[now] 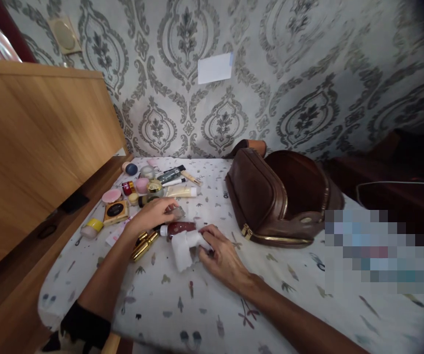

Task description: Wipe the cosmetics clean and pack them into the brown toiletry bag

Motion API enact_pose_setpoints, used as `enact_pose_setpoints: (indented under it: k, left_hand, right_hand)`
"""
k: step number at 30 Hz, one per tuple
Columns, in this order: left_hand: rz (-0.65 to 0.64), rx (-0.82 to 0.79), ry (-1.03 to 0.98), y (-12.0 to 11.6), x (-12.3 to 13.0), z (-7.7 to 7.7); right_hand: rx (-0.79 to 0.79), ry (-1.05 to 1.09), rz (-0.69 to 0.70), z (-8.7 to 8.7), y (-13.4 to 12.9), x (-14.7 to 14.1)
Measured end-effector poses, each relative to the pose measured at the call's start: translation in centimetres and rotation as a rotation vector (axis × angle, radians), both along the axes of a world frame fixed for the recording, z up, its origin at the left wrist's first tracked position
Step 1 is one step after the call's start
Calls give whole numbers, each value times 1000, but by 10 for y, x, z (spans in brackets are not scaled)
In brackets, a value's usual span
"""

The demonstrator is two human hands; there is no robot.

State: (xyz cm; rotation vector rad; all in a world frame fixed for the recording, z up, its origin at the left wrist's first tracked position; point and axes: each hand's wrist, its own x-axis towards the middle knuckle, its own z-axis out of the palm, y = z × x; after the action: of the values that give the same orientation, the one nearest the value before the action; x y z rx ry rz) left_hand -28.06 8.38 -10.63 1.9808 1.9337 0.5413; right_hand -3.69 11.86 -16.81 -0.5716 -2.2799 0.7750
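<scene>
My left hand [155, 214] reaches over the cosmetics, its fingers closed round a small clear bottle [178, 212]. My right hand [223, 253] pinches a crumpled white tissue [183, 250], which hangs down from the fingers. Just behind the tissue lies a dark red bottle [181, 227] with a white cap, partly covered by it. Gold tubes [145, 246] rest beside my left forearm. Beyond the left hand are a cream tube [180, 191] with a white cap and a gold-lidded jar [155, 187].
A brown leather bag [259, 191] stands unzipped on the right of the patterned white cloth [167, 300]. Several more cosmetics, among them a black-and-gold compact [116, 211] and a yellow-labelled jar [93, 228], spread left. A wooden cabinet [45, 142] borders the left; a patterned wall [182, 118] rises behind.
</scene>
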Motion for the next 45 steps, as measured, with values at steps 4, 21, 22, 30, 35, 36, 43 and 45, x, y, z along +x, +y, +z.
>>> enact_pose_setpoints:
  k: [4, 21, 22, 30, 35, 36, 43, 45]
  left_hand:
    - [-55, 20, 55, 2, 8, -2]
    - [-173, 21, 57, 6, 18, -15]
    - [-155, 58, 8, 5, 16, -14]
    - [53, 16, 106, 3, -4, -6]
    - [49, -67, 192, 2, 1, -4]
    - [48, -72, 198, 1, 2, -3]
    - [61, -48, 206, -5, 7, 2]
    - [77, -25, 197, -5, 5, 3]
  right_hand:
    - [-9, 18, 9, 0, 0, 1]
    - [16, -3, -46, -4, 1, 2]
    - [16, 7, -44, -3, 1, 2]
    - [-27, 14, -46, 2, 4, 4]
    - [-69, 32, -85, 2, 1, 3]
    - [-81, 38, -91, 3, 0, 3]
    - [-48, 61, -12, 11, -4, 7]
    - [-26, 81, 6, 11, -3, 9]
